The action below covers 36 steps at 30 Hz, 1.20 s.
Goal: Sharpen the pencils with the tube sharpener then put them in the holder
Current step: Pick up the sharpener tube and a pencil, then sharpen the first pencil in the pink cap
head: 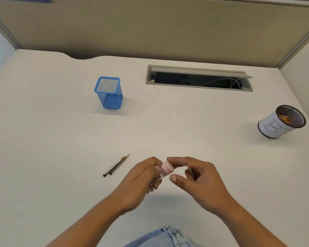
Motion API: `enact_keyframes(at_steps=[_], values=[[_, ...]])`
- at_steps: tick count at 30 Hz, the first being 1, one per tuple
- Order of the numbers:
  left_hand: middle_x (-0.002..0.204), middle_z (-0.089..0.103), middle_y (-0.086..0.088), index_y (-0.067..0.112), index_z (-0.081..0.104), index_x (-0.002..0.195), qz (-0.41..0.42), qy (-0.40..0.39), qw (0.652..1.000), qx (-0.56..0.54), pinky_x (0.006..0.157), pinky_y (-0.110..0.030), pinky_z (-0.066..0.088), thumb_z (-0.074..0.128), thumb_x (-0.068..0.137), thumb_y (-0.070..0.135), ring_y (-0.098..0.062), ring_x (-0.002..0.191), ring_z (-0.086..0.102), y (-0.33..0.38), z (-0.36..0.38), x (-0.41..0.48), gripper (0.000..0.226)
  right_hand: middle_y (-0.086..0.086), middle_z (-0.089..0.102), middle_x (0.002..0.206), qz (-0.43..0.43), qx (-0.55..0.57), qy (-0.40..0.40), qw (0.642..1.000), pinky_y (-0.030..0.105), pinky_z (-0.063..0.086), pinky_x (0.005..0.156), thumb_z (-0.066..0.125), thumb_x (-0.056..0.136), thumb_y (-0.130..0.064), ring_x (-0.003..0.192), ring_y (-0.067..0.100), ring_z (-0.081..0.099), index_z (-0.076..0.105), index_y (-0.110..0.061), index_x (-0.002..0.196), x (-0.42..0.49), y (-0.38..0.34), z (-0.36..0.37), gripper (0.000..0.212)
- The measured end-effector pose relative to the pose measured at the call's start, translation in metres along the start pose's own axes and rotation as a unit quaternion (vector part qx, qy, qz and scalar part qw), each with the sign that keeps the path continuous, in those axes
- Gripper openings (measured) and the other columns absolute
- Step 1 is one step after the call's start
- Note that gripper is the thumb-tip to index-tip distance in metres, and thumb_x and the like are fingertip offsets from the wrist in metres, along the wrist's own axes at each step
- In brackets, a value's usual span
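Note:
My left hand point(143, 177) grips a pink tube sharpener point(166, 168) just above the desk, cap end pointing right. My right hand point(198, 179) is right beside it, index fingertip on the cap and thumb just below it. A thin dark pencil point(191, 172) is tucked between the right hand's fingers and is mostly hidden. Two sharpened dark pencils point(116, 165) lie side by side on the desk to the left of my hands, tips pointing up and right. The blue square mesh holder point(108, 93) stands upright at the back left.
A round black mesh cup point(279, 123) wrapped in white paper marked "B" stands at the right with brownish bits inside. An open cable slot point(198, 78) is set into the desk at the back. Partition walls close off the desk's rear and right side.

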<state>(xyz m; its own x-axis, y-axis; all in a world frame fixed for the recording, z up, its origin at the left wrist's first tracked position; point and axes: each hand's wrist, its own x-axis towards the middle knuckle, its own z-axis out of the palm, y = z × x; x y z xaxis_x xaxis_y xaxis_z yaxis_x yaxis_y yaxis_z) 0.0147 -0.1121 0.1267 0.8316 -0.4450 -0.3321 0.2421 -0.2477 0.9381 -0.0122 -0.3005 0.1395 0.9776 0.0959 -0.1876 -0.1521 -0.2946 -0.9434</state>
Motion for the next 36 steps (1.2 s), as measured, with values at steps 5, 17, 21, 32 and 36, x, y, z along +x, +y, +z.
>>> enact_keyframes(at_steps=[5, 17, 21, 32, 36], values=[[0.061, 0.052, 0.005, 0.018, 0.063, 0.083, 0.028, -0.017, 0.997, 0.072, 0.061, -0.028, 0.036, 0.04, 0.087, 0.03, -0.011, 0.061, 0.047, 0.0, -0.006, -0.012, 0.027, -0.014, 0.076, 0.087, -0.054, -0.054, 0.02, 0.997, 0.011, 0.035, 0.056, 0.074, 0.079, -0.045, 0.056, 0.005, 0.047, 0.076, -0.035, 0.1, -0.017, -0.009, 0.006, 0.023], [0.064, 0.052, 0.009, 0.027, 0.062, 0.087, 0.096, -0.018, 0.99, 0.103, 0.056, -0.02, 0.035, 0.053, 0.079, 0.029, -0.007, 0.059, 0.042, 0.001, -0.019, -0.032, 0.013, -0.018, 0.066, 0.053, 0.086, 0.013, 0.088, 0.992, 0.009, 0.037, 0.057, 0.063, 0.091, -0.009, 0.048, -0.001, 0.056, 0.08, -0.014, 0.079, -0.021, -0.037, 0.024, 0.021], [0.076, 0.059, 0.005, 0.03, 0.062, 0.092, 0.118, -0.006, 0.986, 0.116, 0.062, -0.016, 0.038, 0.053, 0.081, 0.033, -0.013, 0.068, 0.048, 0.004, -0.028, -0.036, 0.014, -0.015, 0.057, 0.062, 0.136, 0.053, 0.061, 0.987, 0.018, 0.032, 0.059, 0.046, 0.1, -0.032, 0.051, 0.007, 0.04, 0.078, -0.028, 0.093, -0.024, -0.044, 0.021, 0.033], [0.087, 0.059, 0.009, 0.032, 0.069, 0.096, 0.164, 0.042, 0.983, 0.067, 0.064, -0.014, 0.036, 0.053, 0.08, 0.037, -0.008, 0.067, 0.046, 0.012, -0.047, -0.046, 0.023, -0.006, 0.071, 0.085, -0.063, -0.068, 0.085, 0.992, 0.011, 0.047, 0.067, 0.068, 0.077, -0.026, 0.077, 0.016, 0.064, 0.076, -0.034, 0.085, -0.043, -0.063, 0.016, 0.014], [0.092, 0.06, 0.006, 0.031, 0.07, 0.099, 0.165, 0.045, 0.982, 0.081, 0.067, -0.016, 0.04, 0.054, 0.079, 0.037, -0.012, 0.07, 0.049, 0.014, -0.048, -0.048, 0.026, -0.005, 0.072, 0.086, -0.094, -0.095, 0.077, 0.988, 0.017, 0.052, 0.073, 0.069, 0.077, -0.028, 0.079, 0.019, 0.066, 0.076, -0.033, 0.084, -0.042, -0.065, 0.016, 0.012]])
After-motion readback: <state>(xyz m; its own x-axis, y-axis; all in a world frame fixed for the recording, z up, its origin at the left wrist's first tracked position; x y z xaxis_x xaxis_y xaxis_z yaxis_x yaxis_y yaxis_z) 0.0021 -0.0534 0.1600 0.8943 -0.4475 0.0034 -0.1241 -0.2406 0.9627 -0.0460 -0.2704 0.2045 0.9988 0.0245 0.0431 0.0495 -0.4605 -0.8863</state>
